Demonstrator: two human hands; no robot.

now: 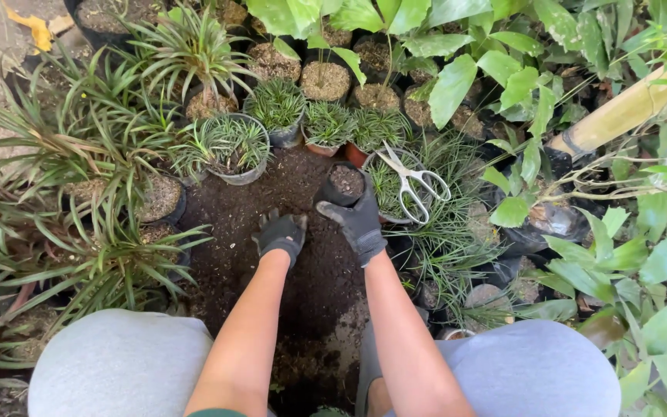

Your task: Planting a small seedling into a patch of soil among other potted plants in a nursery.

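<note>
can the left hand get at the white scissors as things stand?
Probably not directly: the scissors lie on a grassy pot beyond the right hand and its small black soil pot, which sit between them and the left hand.

Both hands wear dark grey, almost black work gloves. The left hand (281, 233) has a glove with a short cuff that ends at the wrist, its back dusted with soil. The right hand (358, 220) has a matching glove, its cuff a little longer and ribbed, with creases across the knuckles and fingers (332, 210). Both forearms are bare from the cuffs up. The legs are covered by light grey trousers (121, 363), smooth and plain, stretched over both knees. A thin strip of green cloth (213, 413) shows at the bottom edge.
</note>
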